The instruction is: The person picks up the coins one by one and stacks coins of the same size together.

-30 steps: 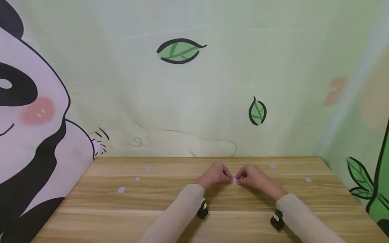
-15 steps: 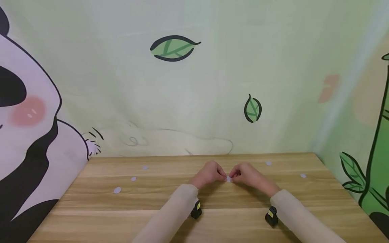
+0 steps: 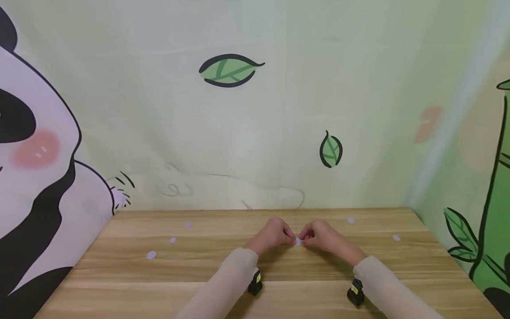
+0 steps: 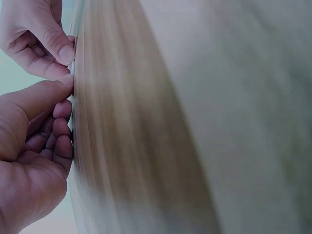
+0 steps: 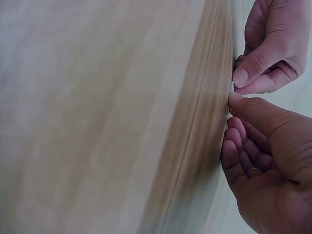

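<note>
A small pale round disc (image 3: pixel 298 241) sits between both hands, low at the tabletop. My left hand (image 3: pixel 275 232) pinches its left edge with thumb and fingertips. From the opposite side, my right hand (image 3: pixel 322 236) pinches the right edge. Only a thin white sliver of the disc (image 5: pixel 232 87) shows between the thumbs in the right wrist view. Both thumb tips nearly meet there, and the other fingers of the right hand (image 5: pixel 268 161) are curled. In the left wrist view the left hand (image 4: pixel 34 141) has curled fingers too, and most of the disc is hidden.
Three pale discs lie on the left of the wooden table (image 3: pixel 199 266), the nearest disc (image 3: pixel 151 255) the largest-looking. Two more lie right: a far disc (image 3: pixel 351 220) and a nearer disc (image 3: pixel 396 238). Behind stands a green backdrop (image 3: pixel 279 110) with printed leaves and a panda.
The head view has shifted slightly, so the whole scene sits a little left of where it was. Both hands keep their pinch on the disc, with little visible movement.
</note>
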Demonstrator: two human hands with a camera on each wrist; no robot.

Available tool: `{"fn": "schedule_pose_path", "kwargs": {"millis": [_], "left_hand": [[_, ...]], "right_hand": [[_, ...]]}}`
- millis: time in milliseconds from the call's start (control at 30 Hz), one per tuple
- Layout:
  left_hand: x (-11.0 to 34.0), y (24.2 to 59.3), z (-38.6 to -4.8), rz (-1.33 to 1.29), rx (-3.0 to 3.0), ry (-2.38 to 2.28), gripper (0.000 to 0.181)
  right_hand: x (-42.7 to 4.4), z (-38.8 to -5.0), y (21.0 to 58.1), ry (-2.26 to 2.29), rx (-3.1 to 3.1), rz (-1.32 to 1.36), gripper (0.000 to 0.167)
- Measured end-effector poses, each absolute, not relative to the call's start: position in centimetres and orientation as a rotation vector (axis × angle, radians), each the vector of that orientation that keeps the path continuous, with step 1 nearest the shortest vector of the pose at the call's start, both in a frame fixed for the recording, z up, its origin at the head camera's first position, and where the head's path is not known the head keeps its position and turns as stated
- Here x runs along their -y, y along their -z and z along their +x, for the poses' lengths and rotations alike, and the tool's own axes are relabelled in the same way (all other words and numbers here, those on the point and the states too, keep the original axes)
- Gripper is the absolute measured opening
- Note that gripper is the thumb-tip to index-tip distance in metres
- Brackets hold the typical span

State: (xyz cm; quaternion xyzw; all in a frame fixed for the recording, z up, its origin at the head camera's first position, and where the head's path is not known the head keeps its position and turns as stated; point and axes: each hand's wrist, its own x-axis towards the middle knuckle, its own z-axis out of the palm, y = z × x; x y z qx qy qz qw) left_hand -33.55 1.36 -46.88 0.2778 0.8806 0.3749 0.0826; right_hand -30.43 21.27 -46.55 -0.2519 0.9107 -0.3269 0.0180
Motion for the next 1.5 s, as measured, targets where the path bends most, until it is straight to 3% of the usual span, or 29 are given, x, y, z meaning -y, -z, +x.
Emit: {"fn": "schedule_pose_path", "kwargs": {"millis": [1500], "left_hand": [[3.8, 46.3, -32.2, 0.849, -2.669, -1.039, 0.007]], "right_hand": [[-16.5, -31.0, 46.3, 0.981, -2.730, -0.889, 0.005]]}}
